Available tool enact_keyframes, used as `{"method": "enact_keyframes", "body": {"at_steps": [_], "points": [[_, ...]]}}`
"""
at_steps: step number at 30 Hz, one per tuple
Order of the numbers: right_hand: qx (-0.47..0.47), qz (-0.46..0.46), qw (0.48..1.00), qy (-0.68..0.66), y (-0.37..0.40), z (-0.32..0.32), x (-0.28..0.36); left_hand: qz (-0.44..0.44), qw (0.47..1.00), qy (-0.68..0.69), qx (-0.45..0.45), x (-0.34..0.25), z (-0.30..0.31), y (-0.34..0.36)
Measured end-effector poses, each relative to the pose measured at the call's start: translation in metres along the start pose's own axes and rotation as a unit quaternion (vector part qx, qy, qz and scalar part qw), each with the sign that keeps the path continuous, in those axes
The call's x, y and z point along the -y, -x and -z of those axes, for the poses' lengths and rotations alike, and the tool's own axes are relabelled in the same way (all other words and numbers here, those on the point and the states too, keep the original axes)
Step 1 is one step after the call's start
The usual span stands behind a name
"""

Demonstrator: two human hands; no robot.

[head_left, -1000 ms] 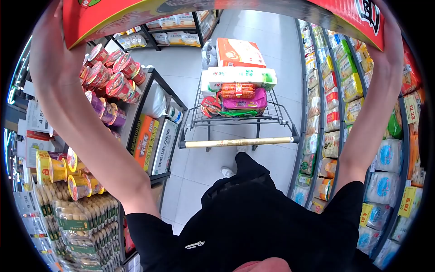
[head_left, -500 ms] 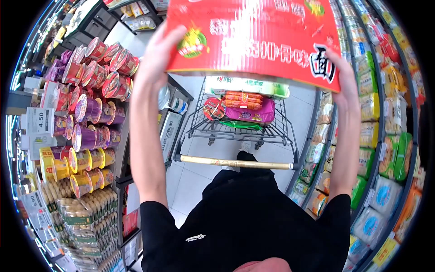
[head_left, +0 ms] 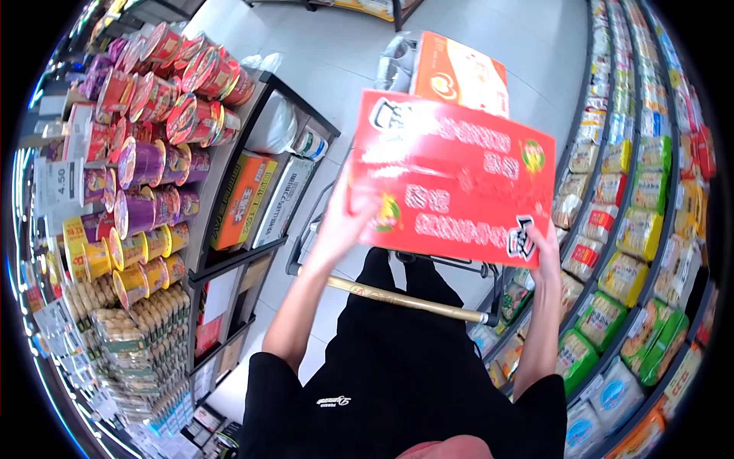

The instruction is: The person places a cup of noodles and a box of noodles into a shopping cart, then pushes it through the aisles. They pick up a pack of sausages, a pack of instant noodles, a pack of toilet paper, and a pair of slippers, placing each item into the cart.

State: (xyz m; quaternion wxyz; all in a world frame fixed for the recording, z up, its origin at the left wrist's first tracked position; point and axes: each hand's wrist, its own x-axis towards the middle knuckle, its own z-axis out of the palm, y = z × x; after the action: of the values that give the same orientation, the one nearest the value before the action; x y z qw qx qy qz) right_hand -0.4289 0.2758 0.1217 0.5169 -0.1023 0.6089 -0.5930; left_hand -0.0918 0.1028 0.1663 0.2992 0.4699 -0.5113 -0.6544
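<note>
a red box (head_left: 455, 180) is held up in a supermarket aisle, gripped at both ends by bare hands. the left hand (head_left: 345, 218) is clamped on the box's lower left end, fingers spread against it; the right hand (head_left: 546, 249) is closed on the lower right corner. the box is carried in the air at chest height, above the cart handle (head_left: 405, 300) and in front of an orange carton (head_left: 462, 73) that is loaded in the cart. its long axis is laid across the view from left to right, with the right end dipped a little lower than the left. the broad printed face is turned up toward the camera, and the lettering is seen upside down, so that the top of the print is pointed toward the person. a black shirt (head_left: 397, 382) is seen below. red cup noodles (head_left: 183, 84) are stacked on the shelves at the left, with purple cups (head_left: 141, 206) and yellow cups (head_left: 115, 260) beneath them. bagged packets (head_left: 634, 229) are lined up on the shelves at the right.
</note>
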Motion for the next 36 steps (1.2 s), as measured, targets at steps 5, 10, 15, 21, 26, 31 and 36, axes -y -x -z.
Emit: {"method": "enact_keyframes", "body": {"at_steps": [5, 10, 15, 21, 26, 31, 36], "points": [[-0.012, -0.024, 0.999, 0.021, 0.010, 0.051, -0.022, -0.022, 0.999, 0.019, 0.041, 0.029, -0.024, 0.036], [-0.034, 0.000, 0.998, 0.045, 0.010, 0.059, -0.043, -0.055, 0.995, -0.064, 0.057, 0.061, -0.015, 0.017], [-0.023, 0.016, 0.996, 0.084, 0.006, 0.051, -0.037, -0.024, 0.996, -0.022, 0.084, 0.081, 0.007, 0.002], [-0.039, -0.006, 0.995, 0.089, -0.015, 0.078, -0.028, 0.002, 0.997, -0.068, -0.027, 0.137, 0.039, -0.055], [-0.093, -0.052, 0.994, 0.018, -0.037, 0.089, -0.029, -0.009, 0.919, -0.394, -0.025, 0.208, 0.049, -0.137], [-0.117, -0.042, 0.992, 0.001, -0.038, 0.077, -0.024, 0.047, 0.850, -0.525, 0.026, 0.251, 0.045, -0.169], [-0.146, 0.096, 0.979, 0.108, -0.037, 0.060, -0.014, 0.018, 0.826, -0.563, 0.003, 0.289, 0.036, -0.166]]}}
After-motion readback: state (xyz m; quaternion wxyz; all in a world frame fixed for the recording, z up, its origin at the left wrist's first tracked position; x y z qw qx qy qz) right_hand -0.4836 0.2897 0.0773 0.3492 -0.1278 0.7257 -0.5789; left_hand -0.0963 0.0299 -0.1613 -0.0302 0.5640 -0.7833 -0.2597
